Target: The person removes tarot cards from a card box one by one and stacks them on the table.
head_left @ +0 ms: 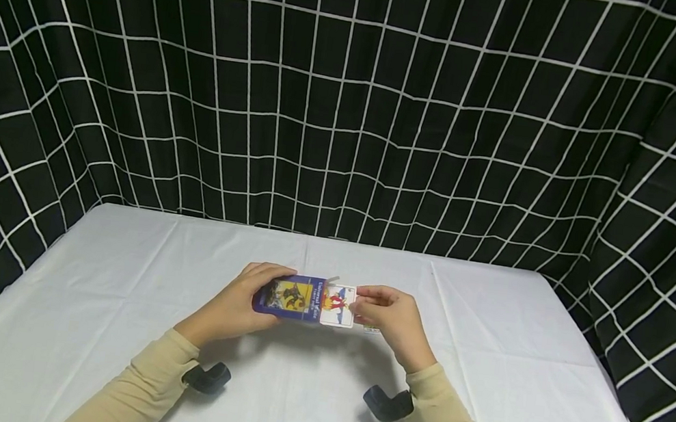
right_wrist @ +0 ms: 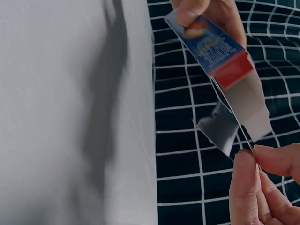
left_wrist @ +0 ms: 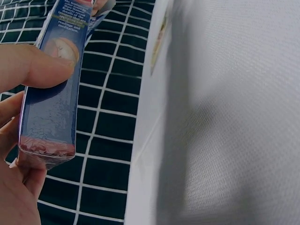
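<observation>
My left hand (head_left: 237, 303) grips a blue card box (head_left: 290, 297) with a yellow picture on its front, held above the table; in the left wrist view the thumb lies along the narrow side of the box (left_wrist: 51, 108). A picture card (head_left: 337, 306) sticks out of the box's right end. Its outer edge is pinched between thumb and fingers of my right hand (head_left: 395, 319). Seen from the right wrist, the box (right_wrist: 213, 47) has its end open with flaps spread, and the card (right_wrist: 239, 124) shows edge-on, partly out.
On the white-covered table (head_left: 183, 270), a small printed card (head_left: 371, 329) lies partly hidden beneath my right hand. Black curtains with a white grid (head_left: 337, 101) stand behind and on both sides. Dark wrist-mounted devices (head_left: 208, 377) sit at both sleeves.
</observation>
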Action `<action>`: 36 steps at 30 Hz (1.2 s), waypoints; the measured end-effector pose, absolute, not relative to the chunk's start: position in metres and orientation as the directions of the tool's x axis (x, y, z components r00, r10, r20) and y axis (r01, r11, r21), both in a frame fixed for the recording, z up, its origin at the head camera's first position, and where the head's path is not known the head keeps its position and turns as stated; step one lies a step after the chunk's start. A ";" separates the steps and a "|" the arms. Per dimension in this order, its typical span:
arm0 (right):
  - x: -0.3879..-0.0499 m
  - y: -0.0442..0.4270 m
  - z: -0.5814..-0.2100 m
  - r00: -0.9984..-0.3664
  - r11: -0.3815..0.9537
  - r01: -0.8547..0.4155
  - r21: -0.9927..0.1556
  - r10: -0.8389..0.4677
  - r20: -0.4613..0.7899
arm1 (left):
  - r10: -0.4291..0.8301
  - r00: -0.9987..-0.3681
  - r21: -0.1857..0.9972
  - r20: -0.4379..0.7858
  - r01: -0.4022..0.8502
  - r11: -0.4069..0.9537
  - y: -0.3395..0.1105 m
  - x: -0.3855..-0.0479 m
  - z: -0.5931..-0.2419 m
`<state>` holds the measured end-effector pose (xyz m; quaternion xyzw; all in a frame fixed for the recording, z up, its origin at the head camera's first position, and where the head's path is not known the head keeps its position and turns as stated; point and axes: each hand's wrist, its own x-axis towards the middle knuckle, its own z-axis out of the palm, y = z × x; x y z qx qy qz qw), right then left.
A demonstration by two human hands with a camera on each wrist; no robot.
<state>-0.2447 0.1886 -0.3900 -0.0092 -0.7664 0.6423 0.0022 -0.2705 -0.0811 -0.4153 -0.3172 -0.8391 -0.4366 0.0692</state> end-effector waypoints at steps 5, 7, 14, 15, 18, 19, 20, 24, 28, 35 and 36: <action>-0.246 0.194 -0.387 -1.000 0.174 0.008 -0.985 -0.027 -0.013 | 0.470 -0.793 0.682 0.388 0.590 0.433 -0.081 -0.271 -0.416; -0.246 0.196 -0.386 -0.999 0.179 0.010 -0.984 -0.046 -0.018 | 0.473 -0.792 0.681 0.387 0.591 0.433 -0.081 -0.272 -0.416; -0.247 0.195 -0.388 -0.998 0.195 0.030 -0.980 -0.047 -0.040 | 0.478 -0.790 0.689 0.384 0.590 0.421 -0.082 -0.270 -0.416; -0.248 0.195 -0.389 -0.998 0.200 0.028 -0.979 -0.046 -0.038 | 0.479 -0.789 0.688 0.386 0.592 0.421 -0.081 -0.270 -0.416; -0.248 0.195 -0.390 -0.999 0.217 0.015 -0.976 -0.046 -0.026 | 0.482 -0.785 0.685 0.389 0.596 0.419 -0.081 -0.271 -0.417; -0.248 0.196 -0.390 -0.999 0.225 0.009 -0.974 -0.047 -0.020 | 0.482 -0.785 0.685 0.389 0.596 0.418 -0.081 -0.271 -0.417; -0.249 0.197 -0.390 -0.999 0.232 0.006 -0.973 -0.043 -0.017 | 0.482 -0.785 0.685 0.389 0.596 0.418 -0.081 -0.271 -0.417; -0.250 0.204 -0.388 -0.999 0.249 0.005 -0.968 -0.044 -0.016 | 0.479 -0.786 0.679 0.392 0.598 0.426 -0.081 -0.271 -0.419; -0.251 0.214 -0.386 -0.999 0.269 0.006 -0.963 -0.043 -0.018 | 0.474 -0.789 0.677 0.391 0.595 0.433 -0.082 -0.272 -0.418; -0.252 0.226 -0.380 -0.998 0.313 -0.004 -0.950 -0.064 -0.017 | 0.471 -0.793 0.687 0.387 0.588 0.427 -0.083 -0.272 -0.416; -0.252 0.227 -0.380 -0.997 0.315 -0.001 -0.949 -0.069 -0.022 | 0.470 -0.794 0.688 0.385 0.586 0.427 -0.083 -0.272 -0.416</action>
